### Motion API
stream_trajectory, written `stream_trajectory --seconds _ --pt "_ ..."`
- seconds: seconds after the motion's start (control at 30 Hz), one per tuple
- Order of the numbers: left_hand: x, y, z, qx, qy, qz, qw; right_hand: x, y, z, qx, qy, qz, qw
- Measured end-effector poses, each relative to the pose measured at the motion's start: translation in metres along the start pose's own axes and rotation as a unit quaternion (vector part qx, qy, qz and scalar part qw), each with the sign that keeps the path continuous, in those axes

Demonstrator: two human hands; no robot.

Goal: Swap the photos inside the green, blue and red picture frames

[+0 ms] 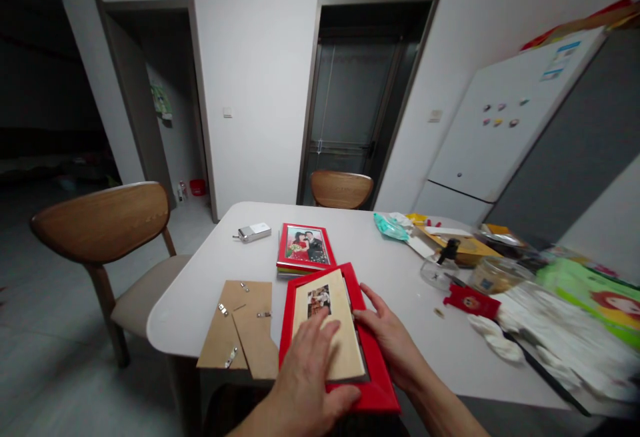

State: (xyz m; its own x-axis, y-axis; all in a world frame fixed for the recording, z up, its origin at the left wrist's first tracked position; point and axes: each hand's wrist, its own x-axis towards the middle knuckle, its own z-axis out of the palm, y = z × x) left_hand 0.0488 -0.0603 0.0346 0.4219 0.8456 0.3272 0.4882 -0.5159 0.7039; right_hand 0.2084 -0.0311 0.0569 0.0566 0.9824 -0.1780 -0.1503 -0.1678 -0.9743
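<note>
A red picture frame (pixel 371 393) lies tilted at the table's near edge. Inside it sits a cream card (pixel 345 340) bearing a small photo (pixel 320 298), with a gap along the card's right side. My left hand (pixel 313 363) rests over the card, fingers apart and thumb by the frame's lower border. Along the right border, my right hand (pixel 387 330) grips the frame. To the left is a brown backing board (pixel 220 330) with metal clips and a stand flap. Behind the frame is a stack of framed pictures, a couple's portrait (pixel 306 247) on top.
A silver-white device (pixel 254 232) lies on the white table (pixel 185 303) at the far left. Its right side carries a teal packet (pixel 390 227), a glass jar (pixel 493 277), a red envelope (pixel 471 301), white tissues and a black-handled item. Wooden chairs (pixel 107 223) stand left and behind.
</note>
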Motion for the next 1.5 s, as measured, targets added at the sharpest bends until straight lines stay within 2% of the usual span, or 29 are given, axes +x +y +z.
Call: stream_trajectory --seconds 0.07,0.13,0.23,0.3,0.37,0.47,0.6,0.73,0.9,1.03,1.1,1.17,1.2,1.27,1.37,1.5 --pt "0.004 0.013 0.009 0.02 -0.011 0.043 0.999 -0.001 -0.004 0.003 0.021 -0.017 -0.01 1.0" --pt "0.005 0.016 0.01 0.038 -0.003 0.08 0.996 0.001 -0.005 0.002 0.015 -0.028 -0.014 0.999" --pt "0.002 0.008 -0.002 0.044 0.053 0.099 0.993 0.008 0.001 -0.007 -0.042 -0.005 -0.015 0.999" --pt "-0.002 -0.001 -0.016 0.038 0.122 0.053 0.99 0.015 0.01 -0.016 -0.081 0.014 -0.02 0.996" --pt "-0.007 -0.011 -0.031 0.021 0.18 -0.031 0.983 0.023 0.022 -0.027 -0.127 0.03 -0.031 0.991" --pt "-0.017 -0.029 -0.048 -0.02 0.218 -0.141 0.965 0.033 0.037 -0.041 -0.236 0.052 -0.054 0.969" --pt "-0.033 -0.055 -0.05 -0.077 0.187 -0.213 0.956 0.04 0.047 -0.052 -0.419 0.099 -0.08 0.899" --pt "-0.042 -0.067 -0.044 -0.016 0.117 -0.24 0.963 0.041 0.048 -0.052 -0.515 0.119 -0.091 0.844" --pt "-0.04 -0.066 -0.047 0.124 0.056 -0.229 0.964 0.04 0.049 -0.052 -0.564 0.116 -0.106 0.811" --pt "-0.042 -0.068 -0.048 0.196 0.048 -0.192 0.961 0.041 0.049 -0.053 -0.589 0.109 -0.114 0.792" --pt "-0.043 -0.068 -0.046 0.206 0.047 -0.163 0.964 0.04 0.048 -0.051 -0.588 0.117 -0.151 0.786" --pt "-0.043 -0.068 -0.041 0.212 0.046 -0.127 0.968 0.041 0.048 -0.044 -0.558 0.119 -0.203 0.796" --pt "-0.042 -0.067 -0.039 0.215 0.042 -0.112 0.969 0.041 0.048 -0.038 -0.532 0.112 -0.22 0.81" --pt "-0.039 -0.063 -0.033 0.218 0.023 -0.088 0.972 0.044 0.051 -0.024 -0.46 0.08 -0.217 0.857" --pt "-0.034 -0.058 -0.025 0.221 -0.022 -0.059 0.973 0.051 0.059 0.002 -0.341 0.018 -0.132 0.931" --pt "-0.027 -0.06 -0.014 0.242 -0.042 -0.033 0.969 0.056 0.065 0.034 -0.174 -0.061 -0.033 0.982"
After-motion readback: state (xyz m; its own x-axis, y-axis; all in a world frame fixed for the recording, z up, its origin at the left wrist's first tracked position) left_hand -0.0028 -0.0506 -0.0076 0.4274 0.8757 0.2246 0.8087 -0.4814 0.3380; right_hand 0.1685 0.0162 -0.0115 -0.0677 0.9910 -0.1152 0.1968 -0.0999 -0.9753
